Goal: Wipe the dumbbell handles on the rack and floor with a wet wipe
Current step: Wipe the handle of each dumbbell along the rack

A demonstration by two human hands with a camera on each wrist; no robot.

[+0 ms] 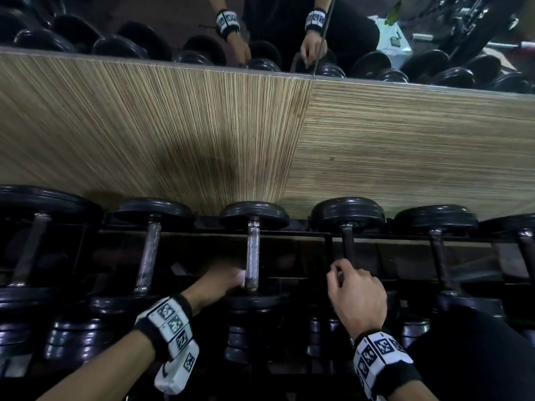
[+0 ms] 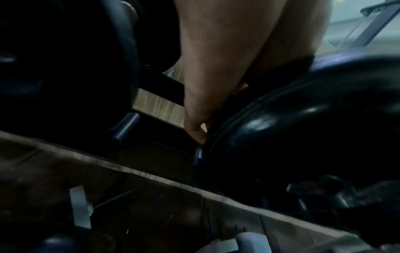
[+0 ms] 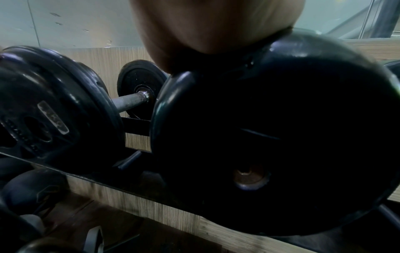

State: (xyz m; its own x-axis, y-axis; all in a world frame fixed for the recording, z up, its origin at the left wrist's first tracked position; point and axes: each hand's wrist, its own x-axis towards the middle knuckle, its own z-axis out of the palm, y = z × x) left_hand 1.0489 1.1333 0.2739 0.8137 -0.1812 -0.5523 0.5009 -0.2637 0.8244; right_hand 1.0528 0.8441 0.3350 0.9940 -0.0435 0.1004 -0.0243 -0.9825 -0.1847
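A row of black dumbbells lies on the rack (image 1: 289,233). At the near end of the middle dumbbell's chrome handle (image 1: 252,250), my left hand (image 1: 223,282) presses a white wet wipe (image 1: 241,280) against the handle's left side. In the left wrist view the left hand (image 2: 194,102) reaches down beside that dumbbell's black plate (image 2: 303,137); the wipe is hidden there. My right hand (image 1: 356,293) curls round the near part of the dark handle (image 1: 348,244) of the dumbbell to the right. The right wrist view shows only the palm (image 3: 216,25) above a big black plate (image 3: 281,137).
More dumbbells lie to the left (image 1: 149,250) and right (image 1: 440,256) on the same tier, and a lower tier (image 1: 240,337) sits under my wrists. A wood-grain wall panel (image 1: 260,125) rises behind the rack, with a mirror (image 1: 173,24) above it.
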